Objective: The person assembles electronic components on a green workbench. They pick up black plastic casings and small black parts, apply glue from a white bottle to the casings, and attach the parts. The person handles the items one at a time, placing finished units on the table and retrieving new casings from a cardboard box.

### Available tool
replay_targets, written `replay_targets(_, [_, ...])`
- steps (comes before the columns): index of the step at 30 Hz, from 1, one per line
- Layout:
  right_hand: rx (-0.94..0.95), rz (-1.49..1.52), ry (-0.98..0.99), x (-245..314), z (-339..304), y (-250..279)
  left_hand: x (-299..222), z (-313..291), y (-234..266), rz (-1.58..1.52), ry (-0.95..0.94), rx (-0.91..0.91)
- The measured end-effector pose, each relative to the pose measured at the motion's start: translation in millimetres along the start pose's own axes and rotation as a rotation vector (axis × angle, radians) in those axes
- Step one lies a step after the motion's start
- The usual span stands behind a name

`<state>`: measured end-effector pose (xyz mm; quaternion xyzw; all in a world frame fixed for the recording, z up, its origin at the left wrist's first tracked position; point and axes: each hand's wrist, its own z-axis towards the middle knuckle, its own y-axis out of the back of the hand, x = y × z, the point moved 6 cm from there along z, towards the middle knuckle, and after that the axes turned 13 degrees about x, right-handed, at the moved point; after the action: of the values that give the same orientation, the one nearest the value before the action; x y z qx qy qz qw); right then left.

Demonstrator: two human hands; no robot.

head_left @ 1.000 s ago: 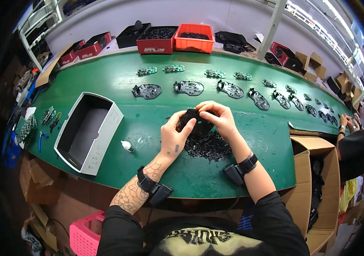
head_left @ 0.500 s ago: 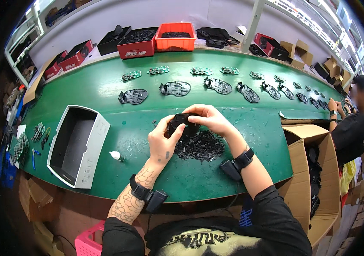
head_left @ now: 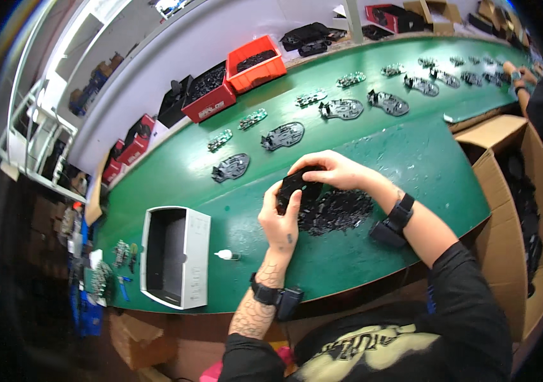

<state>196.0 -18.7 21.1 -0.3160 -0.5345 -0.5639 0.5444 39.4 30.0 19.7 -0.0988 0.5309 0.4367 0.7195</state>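
Note:
Both hands hold a black plastic mouse shell [head_left: 292, 183] above the work surface. My left hand [head_left: 280, 223] is closed round its near left side, thumb on top. My right hand [head_left: 334, 170] curls over its far right edge with the fingers pressed against it. Just beyond and to the right of the fingers lies a heap of small black plastic pieces [head_left: 341, 215]. Farther back stand grey-black mouse bases [head_left: 284, 135] in a row, several of them, with green circuit boards [head_left: 252, 119] lined up behind.
An open white-sided box [head_left: 196, 261] stands at left, with a small white bottle [head_left: 225, 254] and blue pliers [head_left: 124, 290] near it. An orange bin [head_left: 265, 77] and red box [head_left: 211, 107] sit at the back. Rightward are a cardboard box [head_left: 494, 184] and a co-worker's hands [head_left: 518, 73].
The view has swung and tilted, so the table now sits farther right and slanted. Both hands keep their hold on the shell, which looks turned slightly more upright.

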Motion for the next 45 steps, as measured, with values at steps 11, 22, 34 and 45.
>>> replay_targets(11, [0.038, 0.042, 0.11, -9.2, 4.0, 0.4, 11.9, 0.3, -2.8, 0.061, -0.056, 0.0])
replay_targets(22, [0.068, 0.011, 0.154, -5.9, 4.0, -4.3, 9.2, -0.4, -2.5, 0.045, -0.094, 0.023])
replay_targets(34, [0.023, 0.124, 0.066, -12.9, 1.7, 1.5, 4.7, -0.8, -8.0, -0.012, 0.006, 0.019])
replay_targets(45, [-0.434, -0.039, -0.073, -13.4, -20.9, 71.7, 10.5, 7.2, 1.8, -0.311, 0.032, -0.046])
